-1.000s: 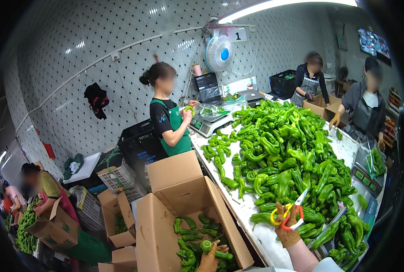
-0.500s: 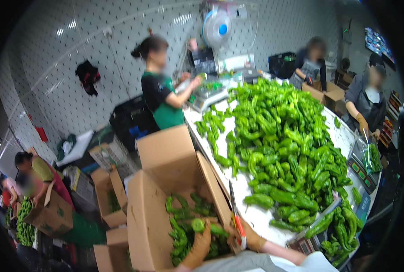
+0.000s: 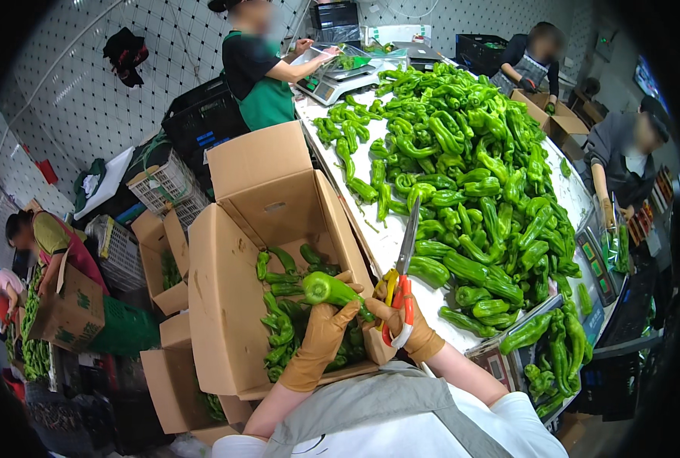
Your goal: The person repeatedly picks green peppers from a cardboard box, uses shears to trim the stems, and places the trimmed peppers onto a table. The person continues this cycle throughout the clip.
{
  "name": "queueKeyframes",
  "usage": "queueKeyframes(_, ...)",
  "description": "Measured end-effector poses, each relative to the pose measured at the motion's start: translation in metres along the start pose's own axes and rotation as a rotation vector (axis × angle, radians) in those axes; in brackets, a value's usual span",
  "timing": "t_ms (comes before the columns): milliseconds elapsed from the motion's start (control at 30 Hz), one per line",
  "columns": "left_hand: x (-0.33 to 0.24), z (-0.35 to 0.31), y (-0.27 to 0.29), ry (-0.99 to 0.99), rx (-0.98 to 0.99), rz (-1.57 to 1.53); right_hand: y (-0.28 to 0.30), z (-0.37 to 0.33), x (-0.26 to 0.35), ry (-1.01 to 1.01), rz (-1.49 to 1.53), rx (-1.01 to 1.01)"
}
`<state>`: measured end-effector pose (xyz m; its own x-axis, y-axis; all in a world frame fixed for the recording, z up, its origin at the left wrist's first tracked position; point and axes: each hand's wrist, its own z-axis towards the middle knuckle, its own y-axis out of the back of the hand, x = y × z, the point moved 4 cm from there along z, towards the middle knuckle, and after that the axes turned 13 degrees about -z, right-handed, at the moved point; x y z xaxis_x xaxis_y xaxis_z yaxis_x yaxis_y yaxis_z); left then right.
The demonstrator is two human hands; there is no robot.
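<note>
My left hand [image 3: 314, 342], in a tan glove, holds a large green pepper [image 3: 326, 290] by its tapered lower part, blunt end turned up. It is over the front right part of an open cardboard box [image 3: 225, 313], in which several green peppers [image 3: 280, 328] lie. In my right hand [image 3: 422, 333], also gloved, is a pair of scissors [image 3: 408, 246] with red, yellow and white handles. Their blades point up and away, over the table's edge, and look closed. The right fingertips are close to the pepper's thin end; whether they touch it, I cannot tell.
A big heap of green peppers [image 3: 477, 168] covers much of the white table [image 3: 366, 217]. Smaller cartons [image 3: 156, 263] stand left of my box. Scales [image 3: 328, 88] sit at the far left table corner. Several co-workers are around the table and at the far left.
The view has tipped downward, so the box and table appear higher. The pepper, seen end-on before, now shows its side. Both hands have shifted up in the picture, with the pepper and scissors still held.
</note>
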<state>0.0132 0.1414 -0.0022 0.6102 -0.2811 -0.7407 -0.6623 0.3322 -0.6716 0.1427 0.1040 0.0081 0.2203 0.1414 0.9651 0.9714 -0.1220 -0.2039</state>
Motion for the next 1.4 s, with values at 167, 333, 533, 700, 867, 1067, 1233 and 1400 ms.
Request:
queueKeyframes(167, -0.007, -0.004, -0.001, 0.105, 0.087, -0.171, 0.003, -0.001, 0.008, 0.004, 0.033, -0.053)
queueKeyframes(333, -0.014, -0.009, 0.014, -0.100, -0.031, 0.092, 0.000, -0.003, 0.007, -0.017, 0.035, -0.036)
queueKeyframes(533, -0.023, -0.009, 0.000, -0.216, 0.033, 0.322, -0.006, -0.005, 0.004, -0.076, 0.069, 0.011)
queueKeyframes(700, -0.021, -0.009, -0.006, -0.206, 0.043, 0.369, -0.008, -0.009, 0.004, -0.144, 0.116, 0.084)
queueKeyframes(867, -0.007, -0.009, -0.001, -0.179, 0.068, 0.446, -0.012, -0.016, 0.015, -0.150, 0.042, 0.028)
queueKeyframes(1067, -0.007, -0.004, 0.037, -0.078, -0.147, 0.543, -0.005, -0.016, 0.015, -0.154, 0.220, 0.149)
queueKeyframes(1233, -0.042, -0.018, -0.003, -0.483, -0.094, 0.833, -0.005, -0.015, 0.012, -0.157, 0.134, 0.041)
queueKeyframes(1400, -0.044, -0.015, -0.035, -0.602, 0.260, 1.362, -0.009, -0.014, 0.016, -0.067, -0.078, 0.026)
